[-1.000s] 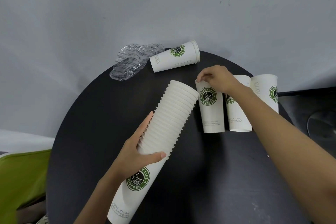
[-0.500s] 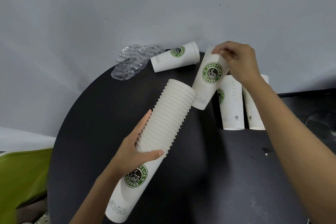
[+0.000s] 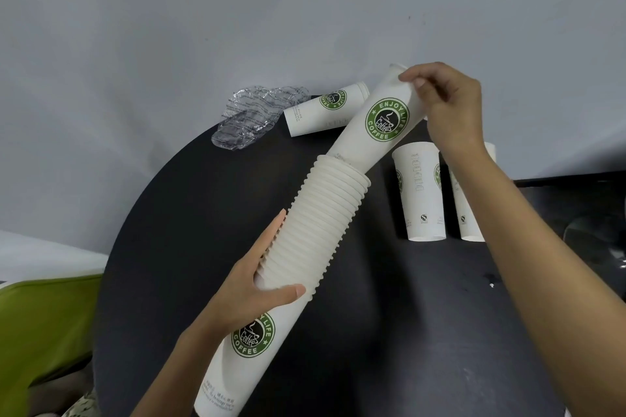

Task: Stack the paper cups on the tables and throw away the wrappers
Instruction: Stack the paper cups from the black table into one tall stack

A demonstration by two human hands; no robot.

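White paper cups with a green coffee logo make up the long stack, which slants over the round black table from bottom left up towards the centre; the left hand grips it about midway, thumb laid across the front over the ribbed rims and fingers wrapped behind. A single cup sits with its base just inside the stack's top mouth, most of its body outside, leaning up and to the right; the right hand holds this cup at its upper rim, fingertips curled and pinching the edge. Another cup lies on its side at the far edge of the table, partly hidden behind the held cup; just left of it a crumpled clear plastic wrapper hangs over the table's rim. Two more cups stand side by side on the table to the right, the nearer cup in full view, the farther cup partly covered by the right forearm. A green seat shows at lower left, beside the table.
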